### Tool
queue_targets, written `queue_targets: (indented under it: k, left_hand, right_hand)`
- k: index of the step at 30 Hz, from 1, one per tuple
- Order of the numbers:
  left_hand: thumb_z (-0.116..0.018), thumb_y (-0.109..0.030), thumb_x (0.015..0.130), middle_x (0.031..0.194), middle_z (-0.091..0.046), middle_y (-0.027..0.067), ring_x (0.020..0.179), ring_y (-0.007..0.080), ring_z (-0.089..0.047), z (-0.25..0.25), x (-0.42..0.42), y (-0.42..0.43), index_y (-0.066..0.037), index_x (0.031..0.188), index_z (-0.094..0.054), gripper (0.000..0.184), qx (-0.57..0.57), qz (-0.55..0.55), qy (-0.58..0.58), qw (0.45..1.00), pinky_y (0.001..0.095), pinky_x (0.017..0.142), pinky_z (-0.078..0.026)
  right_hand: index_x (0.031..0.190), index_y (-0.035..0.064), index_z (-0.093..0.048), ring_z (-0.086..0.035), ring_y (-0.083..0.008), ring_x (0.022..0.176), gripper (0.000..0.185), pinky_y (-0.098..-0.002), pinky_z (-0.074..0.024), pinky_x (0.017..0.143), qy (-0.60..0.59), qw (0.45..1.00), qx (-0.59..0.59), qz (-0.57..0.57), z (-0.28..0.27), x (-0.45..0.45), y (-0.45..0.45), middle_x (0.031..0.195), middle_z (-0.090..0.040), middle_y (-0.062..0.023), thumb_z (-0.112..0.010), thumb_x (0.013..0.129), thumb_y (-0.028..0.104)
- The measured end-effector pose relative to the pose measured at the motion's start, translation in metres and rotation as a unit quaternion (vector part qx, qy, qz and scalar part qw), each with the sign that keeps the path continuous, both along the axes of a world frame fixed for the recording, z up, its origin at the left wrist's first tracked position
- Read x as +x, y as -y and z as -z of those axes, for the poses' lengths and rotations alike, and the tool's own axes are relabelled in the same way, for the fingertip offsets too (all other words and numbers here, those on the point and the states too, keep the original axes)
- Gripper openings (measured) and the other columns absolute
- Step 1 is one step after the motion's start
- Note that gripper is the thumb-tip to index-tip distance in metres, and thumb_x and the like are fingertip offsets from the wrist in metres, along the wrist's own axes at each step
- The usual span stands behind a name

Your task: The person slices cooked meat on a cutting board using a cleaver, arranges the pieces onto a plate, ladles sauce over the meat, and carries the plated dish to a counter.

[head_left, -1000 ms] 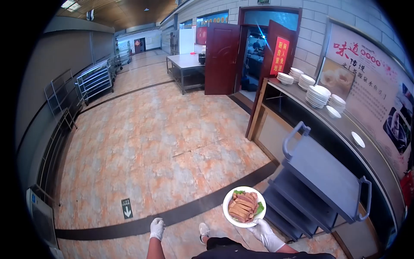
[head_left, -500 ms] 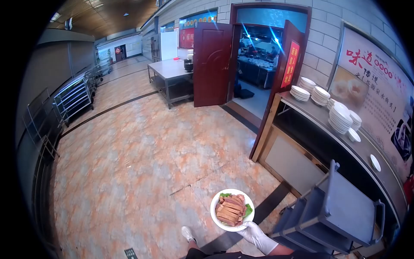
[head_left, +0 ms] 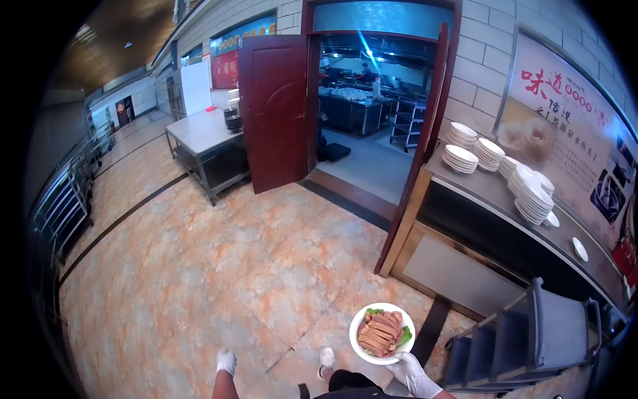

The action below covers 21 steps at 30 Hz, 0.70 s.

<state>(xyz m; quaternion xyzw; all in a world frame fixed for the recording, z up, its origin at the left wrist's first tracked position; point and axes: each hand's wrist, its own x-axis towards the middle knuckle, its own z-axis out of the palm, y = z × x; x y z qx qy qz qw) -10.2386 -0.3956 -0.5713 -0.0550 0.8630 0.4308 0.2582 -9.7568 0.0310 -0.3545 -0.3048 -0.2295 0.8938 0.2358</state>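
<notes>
My right hand [head_left: 410, 374], in a white glove, grips the near rim of a white plate [head_left: 354, 338] with the thumb on top. Sliced browned meat [head_left: 380, 332] lies on the plate, with green lettuce [head_left: 405, 334] at its edges. The plate is held out above the floor, roughly level. My left hand [head_left: 226, 361], also white-gloved, hangs apart at the lower left. Its fingers are curled in, and nothing shows in them.
A grey tiered cart [head_left: 561, 326] stands at the right, below a counter [head_left: 492, 183] with stacked white plates [head_left: 533, 199]. Ahead, an open red door [head_left: 279, 113] leads into a kitchen where people work. A metal table [head_left: 203, 133] and racks [head_left: 66, 196] are leftward.
The view has turned right and come closer to the doorway. My left hand has come into view at the lower left. The plate stays in my right hand.
</notes>
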Motion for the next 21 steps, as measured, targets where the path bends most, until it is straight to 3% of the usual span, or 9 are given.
queue_targets:
  k: [1, 4, 6, 7, 8, 11, 15, 18, 21]
  left_hand:
    - [-0.056, -0.019, 0.094, 0.084, -0.071, 0.0106, 0.069, 0.0242, -0.067, -0.018, -0.036, -0.036, -0.005, 0.091, -0.071, 0.021, 0.154, -0.077, 0.009, 0.985, 0.0412, 0.06, -0.056]
    - [-0.063, -0.015, 0.089, 0.078, -0.068, 0.0118, 0.067, 0.0261, -0.066, -0.051, -0.1, -0.143, -0.005, 0.086, -0.07, 0.013, 0.231, -0.131, -0.024, 0.964, 0.0435, 0.061, -0.055]
    - [-0.06, -0.022, 0.092, 0.076, -0.068, 0.0123, 0.065, 0.025, -0.066, -0.003, -0.121, -0.168, -0.006, 0.083, -0.07, 0.021, 0.064, 0.082, -0.084, 0.991, 0.0435, 0.061, -0.055]
    - [-0.058, -0.025, 0.093, 0.075, -0.068, 0.0126, 0.064, 0.0245, -0.065, 0.036, -0.125, -0.163, -0.006, 0.081, -0.07, 0.025, -0.13, 0.288, -0.182, 0.931, 0.0435, 0.062, -0.055]
    - [-0.056, -0.028, 0.094, 0.074, -0.069, 0.0128, 0.063, 0.024, -0.065, 0.059, -0.125, -0.168, -0.007, 0.079, -0.07, 0.029, -0.19, 0.378, -0.245, 0.873, 0.0435, 0.062, -0.055]
    - [-0.056, -0.03, 0.094, 0.083, -0.069, 0.0142, 0.073, 0.0264, -0.065, 0.018, -0.111, -0.212, -0.008, 0.085, -0.07, 0.029, -0.231, 0.375, 0.039, 0.897, 0.0443, 0.069, -0.054]
    - [-0.054, -0.033, 0.095, 0.095, -0.069, 0.0162, 0.086, 0.0295, -0.064, 0.02, -0.179, -0.274, -0.008, 0.094, -0.072, 0.03, -0.252, 0.358, 0.082, 0.895, 0.0453, 0.078, -0.052]
    - [-0.053, -0.036, 0.095, 0.104, -0.069, 0.0176, 0.096, 0.0319, -0.064, 0.044, -0.232, -0.309, -0.009, 0.101, -0.072, 0.033, -0.279, 0.331, 0.116, 0.894, 0.0461, 0.085, -0.051]
    - [-0.052, -0.038, 0.095, 0.113, -0.069, 0.019, 0.106, 0.0343, -0.064, 0.059, -0.309, -0.362, -0.01, 0.108, -0.073, 0.037, -0.314, 0.371, 0.145, 0.862, 0.0468, 0.092, -0.05]
  right_hand:
    - [0.146, -0.0041, -0.038, -0.053, -0.039, 0.135, 0.06, -0.0552, -0.0444, 0.117, -0.004, 1.0, -0.016, 0.004, 0.004, -0.016, -0.018, 0.144, -0.052, -0.0222, -0.05, 0.088, -0.005]
    - [0.151, -0.0021, -0.03, -0.048, -0.0385, 0.14, 0.073, -0.0562, -0.0406, 0.12, 0.023, 0.998, -0.05, 0.032, 0.029, -0.098, -0.074, 0.151, -0.044, -0.0221, -0.049, 0.081, -0.005]
    - [0.146, -0.0024, -0.036, -0.053, -0.0411, 0.134, 0.06, -0.0584, -0.0477, 0.113, -0.012, 0.997, -0.062, 0.045, 0.049, -0.148, -0.115, 0.147, -0.047, -0.0227, -0.048, 0.087, -0.007]
    - [0.146, -0.003, -0.036, -0.054, -0.0412, 0.133, 0.06, -0.0585, -0.0478, 0.113, -0.036, 0.996, -0.074, 0.046, 0.047, -0.176, -0.131, 0.146, -0.048, -0.0233, -0.048, 0.087, -0.007]
    - [0.146, -0.0037, -0.036, -0.054, -0.0413, 0.132, 0.06, -0.0586, -0.0478, 0.113, -0.057, 0.994, -0.084, 0.047, 0.036, -0.2, -0.15, 0.145, -0.049, -0.0239, -0.047, 0.087, -0.008]
    - [0.148, -0.0033, -0.035, -0.056, -0.0411, 0.13, 0.065, -0.0589, -0.0481, 0.112, -0.034, 0.991, -0.102, 0.073, 0.051, -0.281, -0.21, 0.143, -0.05, -0.0244, -0.049, 0.084, -0.008]
    - [0.151, 0.0009, -0.033, -0.05, -0.0391, 0.138, 0.073, -0.0571, -0.0455, 0.116, -0.075, 0.995, -0.054, 0.041, 0.057, -0.394, -0.293, 0.15, -0.046, -0.02, -0.052, 0.081, -0.001]
    - [0.144, 0.0051, -0.049, -0.056, -0.03, 0.127, 0.048, -0.0445, -0.046, 0.114, 0.118, 0.983, 0.143, 0.009, 0.024, -0.459, -0.344, 0.139, -0.058, -0.0137, -0.06, 0.099, 0.013]
    - [0.141, 0.0043, -0.051, -0.057, -0.03, 0.125, 0.045, -0.0439, -0.0465, 0.114, 0.045, 0.995, 0.061, 0.059, 0.019, -0.535, -0.418, 0.137, -0.059, -0.0137, -0.061, 0.097, 0.012]
